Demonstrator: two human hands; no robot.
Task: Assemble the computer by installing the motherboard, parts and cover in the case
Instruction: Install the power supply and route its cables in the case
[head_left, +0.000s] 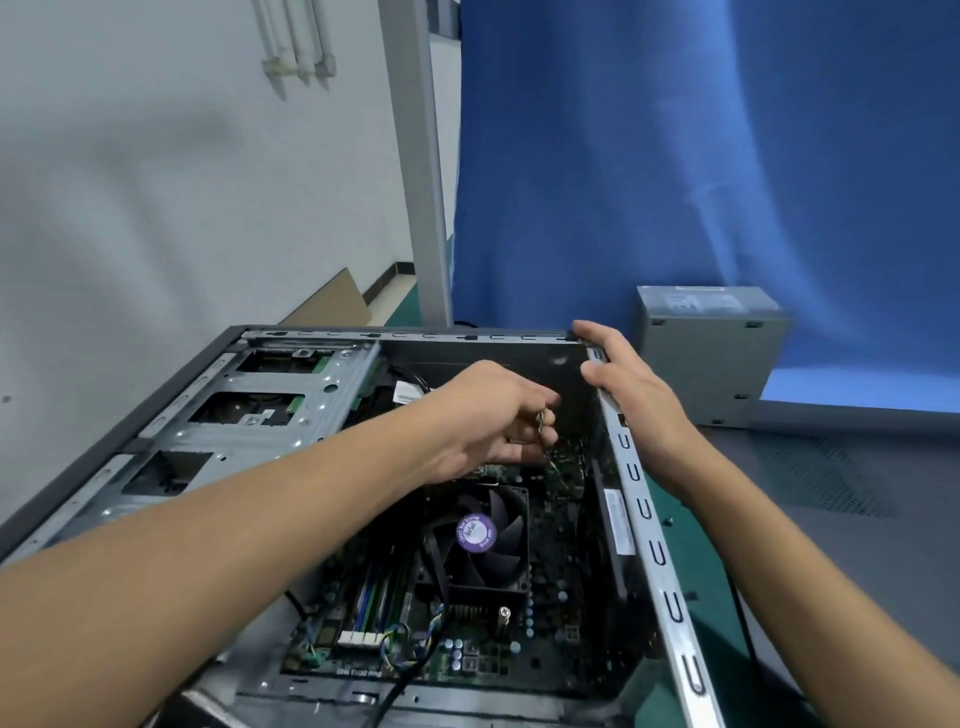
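An open computer case (636, 499) lies on its side in front of me. The green motherboard (550, 613) sits inside it, with a black CPU fan (480, 540) bearing a purple sticker and memory sticks (379, 597) at lower left. My left hand (483, 415) reaches into the case above the fan, its fingers pinched on a small metal part with thin wires (545, 421). My right hand (634, 395) rests on the case's far right corner, fingers curled over the rim. Silver drive bays (249, 415) fill the left of the case.
A grey power supply (706, 353) stands on the table behind the case at the right. A blue curtain (701, 156) hangs behind it. A dark perforated panel (831, 478) lies at the right. A white wall and a piece of cardboard (332, 304) are at the left.
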